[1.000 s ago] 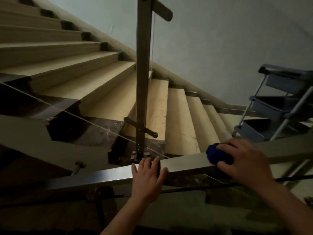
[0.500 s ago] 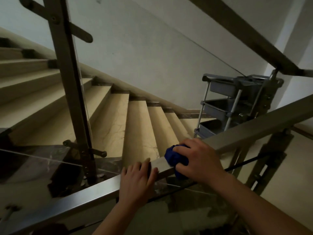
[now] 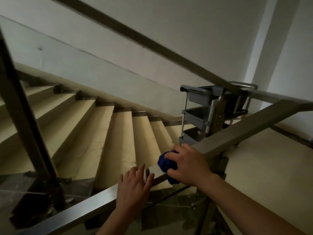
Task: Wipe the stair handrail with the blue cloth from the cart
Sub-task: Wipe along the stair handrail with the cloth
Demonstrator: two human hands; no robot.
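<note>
Head view
Handrail (image 3: 237,133): a flat metal rail, running from the lower left edge of the frame up to the right, where it bends level near the right edge.
Right hand (image 3: 188,164): curled down over the top of the rail about midway along it, fingers closed around the bunched blue cloth and pressing it onto the metal.
Blue cloth (image 3: 165,162): balled up under the right palm, lying on the rail's top face; its left side shows beyond the fingers and a fold hangs over the rail's near edge.
Left hand (image 3: 135,188): laid flat on the rail just down-slope of the cloth, fingers spread and loosely open, holding nothing; the fingertips reach over the rail's far edge.
Gap between hands: a short bare stretch of rail, so the two do not touch.
Cart (image 3: 203,114): grey, with three tiered trays, standing at the foot of the stairs behind the rail's upper part.
Stairs (image 3: 118,141): pale stone steps beyond the rail.
Post (image 3: 25,119): dark upright baluster at the left edge.
Upper rail (image 3: 135,38): crosses the wall diagonally above the cart.
</note>
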